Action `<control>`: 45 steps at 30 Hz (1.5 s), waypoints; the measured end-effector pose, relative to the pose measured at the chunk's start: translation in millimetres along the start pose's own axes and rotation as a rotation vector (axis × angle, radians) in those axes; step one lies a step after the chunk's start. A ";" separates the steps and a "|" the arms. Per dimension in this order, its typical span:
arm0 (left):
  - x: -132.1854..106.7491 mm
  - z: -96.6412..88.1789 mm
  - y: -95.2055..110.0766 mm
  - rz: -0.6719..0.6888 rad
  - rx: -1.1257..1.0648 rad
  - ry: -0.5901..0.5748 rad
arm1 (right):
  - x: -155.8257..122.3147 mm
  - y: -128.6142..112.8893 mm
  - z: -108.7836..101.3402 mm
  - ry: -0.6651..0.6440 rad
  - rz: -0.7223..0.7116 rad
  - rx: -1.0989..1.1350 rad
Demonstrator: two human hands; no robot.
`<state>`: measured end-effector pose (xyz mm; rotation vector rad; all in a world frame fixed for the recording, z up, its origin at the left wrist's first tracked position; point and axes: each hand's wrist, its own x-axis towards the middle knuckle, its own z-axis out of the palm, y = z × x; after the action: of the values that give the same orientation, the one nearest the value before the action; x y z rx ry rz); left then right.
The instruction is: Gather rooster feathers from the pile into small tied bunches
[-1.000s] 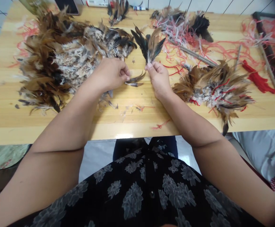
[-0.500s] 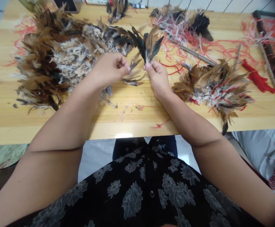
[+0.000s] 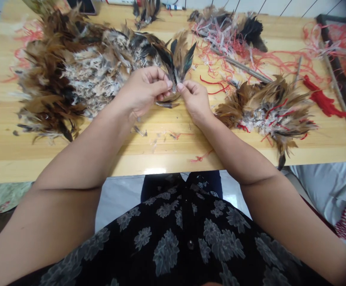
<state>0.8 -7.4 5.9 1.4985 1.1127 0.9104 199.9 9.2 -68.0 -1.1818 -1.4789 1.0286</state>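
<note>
A small bunch of brown and green-black feathers (image 3: 179, 53) fans upward between my two hands. My right hand (image 3: 196, 97) is closed, thumb and fingertips pinching the bunch by its pale quill ends. My left hand (image 3: 149, 88) is pinched against the left side of the same quills, its fingertips close to the right thumb. Just beneath the fingers a few loose feathers (image 3: 168, 104) lie on the table. A wide heap of brown, black and white-based feathers (image 3: 92, 75) spreads left of my left hand. Right of my right wrist rests a pile of bunches tied with red yarn (image 3: 268, 111).
Red yarn pieces (image 3: 324, 97) lie at the right, beside a dark-framed tray (image 3: 335, 59). Tangled pink and white plastic string (image 3: 220, 33) and a thin stick (image 3: 244, 68) are at the back. A phone (image 3: 82, 6) and a marker (image 3: 174, 7) sit along the far edge.
My left hand has moved right to the quill ends of the bunch. My right hand, with the bunch, has shifted slightly left, so the hands now meet.
</note>
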 end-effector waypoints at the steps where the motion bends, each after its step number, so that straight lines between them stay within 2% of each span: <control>1: 1.2 1.8 -3.5 0.008 0.011 0.004 | -0.4 -0.2 0.3 -0.007 0.006 0.006; 8: 1.8 9.8 -8.6 0.010 0.023 0.101 | -1.5 -3.3 2.7 -0.018 0.018 0.022; 14: -0.1 12.5 -4.9 0.012 0.086 0.035 | -1.2 -6.6 2.7 -0.053 0.017 0.000; 22: -1.3 9.3 -5.7 0.038 0.049 -0.025 | -3.6 -12.8 2.2 -0.046 0.014 0.015; 27: 2.4 9.4 -12.7 0.021 0.019 0.016 | -3.2 -14.9 2.6 -0.075 -0.005 -0.029; 30: 2.5 5.2 -8.5 0.004 0.023 0.061 | -2.6 -12.6 1.4 -0.095 -0.035 -0.060; 34: -3.2 -14.5 9.6 0.056 0.185 0.139 | -3.1 -10.2 -0.7 -0.065 -0.034 -0.064; 37: -8.3 -29.9 21.4 0.048 0.377 0.046 | -1.7 -10.1 -1.9 -0.025 -0.005 -0.067; 41: -8.9 -38.6 24.4 -0.069 0.637 -0.113 | 4.5 -6.1 -2.1 0.011 0.017 -0.068; 45: -3.5 -41.0 16.9 -0.071 0.767 -0.096 | 9.6 1.8 -3.0 0.027 0.014 -0.076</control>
<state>-35.5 -0.2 30.6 2.0641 1.5248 0.3513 202.4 19.1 -67.5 -1.2561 -1.5022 0.9694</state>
